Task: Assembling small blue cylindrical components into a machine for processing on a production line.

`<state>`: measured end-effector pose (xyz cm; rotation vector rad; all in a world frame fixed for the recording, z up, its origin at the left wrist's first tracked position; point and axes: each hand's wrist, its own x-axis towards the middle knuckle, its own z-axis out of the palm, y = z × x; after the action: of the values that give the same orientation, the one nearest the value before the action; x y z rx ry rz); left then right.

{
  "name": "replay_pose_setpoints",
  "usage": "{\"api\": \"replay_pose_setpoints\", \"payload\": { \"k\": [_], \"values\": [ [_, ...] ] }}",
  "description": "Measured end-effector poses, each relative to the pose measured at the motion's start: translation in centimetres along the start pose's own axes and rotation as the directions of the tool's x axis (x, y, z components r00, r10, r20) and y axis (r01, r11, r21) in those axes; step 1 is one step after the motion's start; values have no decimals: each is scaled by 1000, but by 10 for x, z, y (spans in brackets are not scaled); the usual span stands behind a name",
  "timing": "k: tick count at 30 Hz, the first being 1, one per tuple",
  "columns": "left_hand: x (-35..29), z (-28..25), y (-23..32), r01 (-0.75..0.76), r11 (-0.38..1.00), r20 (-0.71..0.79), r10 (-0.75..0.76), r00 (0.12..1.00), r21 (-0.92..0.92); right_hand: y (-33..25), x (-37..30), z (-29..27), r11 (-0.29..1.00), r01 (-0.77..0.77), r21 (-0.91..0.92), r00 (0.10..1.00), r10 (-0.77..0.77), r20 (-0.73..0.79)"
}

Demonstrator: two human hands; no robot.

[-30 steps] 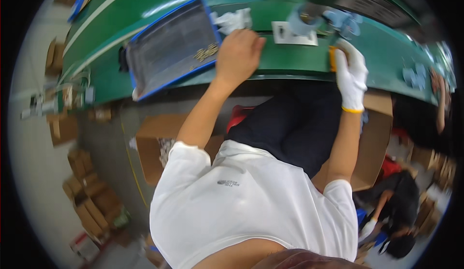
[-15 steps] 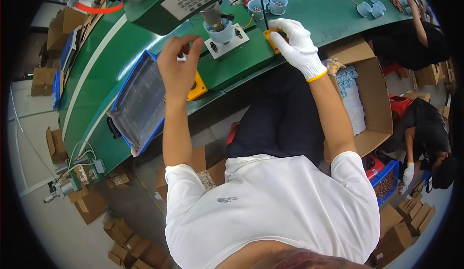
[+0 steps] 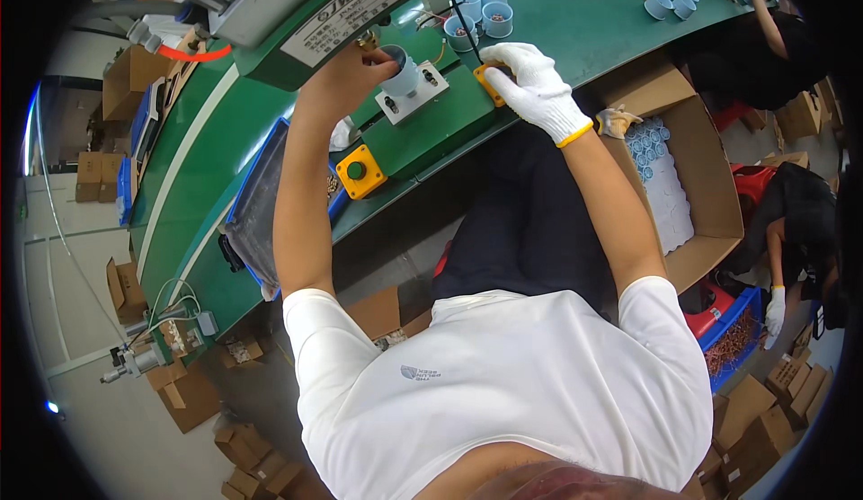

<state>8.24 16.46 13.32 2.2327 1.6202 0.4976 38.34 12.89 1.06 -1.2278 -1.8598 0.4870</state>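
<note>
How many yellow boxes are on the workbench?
2: a green-buttoned yellow box right of the left forearm; another box, partly hidden by the gloved right hand. More may be hidden.

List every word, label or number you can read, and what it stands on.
White rectangular label on the green machine head: dark printed characters, not copied here.
White cloth T-shirt, chest: small grey lettering, not copied here.
Brown cardboard boxes, lower right: marks too small to read.
</note>
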Motion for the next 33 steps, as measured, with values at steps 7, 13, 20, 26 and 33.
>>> {"api": "replay_pose_setpoints", "payload": {
  "k": [7,13,20,26,33],
  "values": [
    [-109,48,-51,-19,967,-422,-93,902,-253,-7,-13,-14,988,113,-107,988,-123,-97],
    [-177,106,-83,-74,993,-638,119,761,96,-31,-5,-17,914,225,-337,966,-254,-46],
    [-170,88,-86,-116,954,-578,261,773,275,-28,-4,-4,756,340,-559,921,-387,37],
    [-171,88,-93,-144,933,-548,313,776,329,-24,-5,-1,689,444,-572,874,-474,107],
    [-174,72,-110,-236,972,-439,206,875,-13,-7,6,12,972,-68,-227,998,67,-9]
  ]
}}
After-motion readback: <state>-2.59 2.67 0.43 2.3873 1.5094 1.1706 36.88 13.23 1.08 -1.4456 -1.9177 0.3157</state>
